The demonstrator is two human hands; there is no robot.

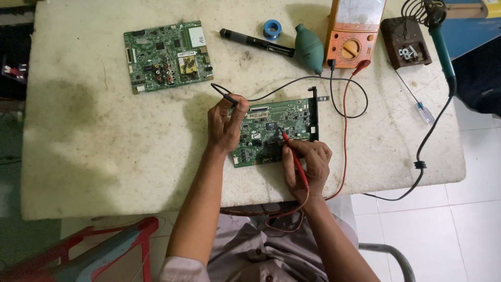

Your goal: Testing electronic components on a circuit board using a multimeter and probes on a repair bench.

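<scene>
Head view: bare tabletop [88, 141] lies open at left, then the left hand [224, 125] pinches a black probe [229, 99] at the circuit board [274, 130] near the front edge, the right hand [308, 167] grips a red probe [293, 154], its tip too small to make out.

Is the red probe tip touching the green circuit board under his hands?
Touching. The head view shows the red probe, held in the right hand, with its tip resting on the circuit board.
</scene>
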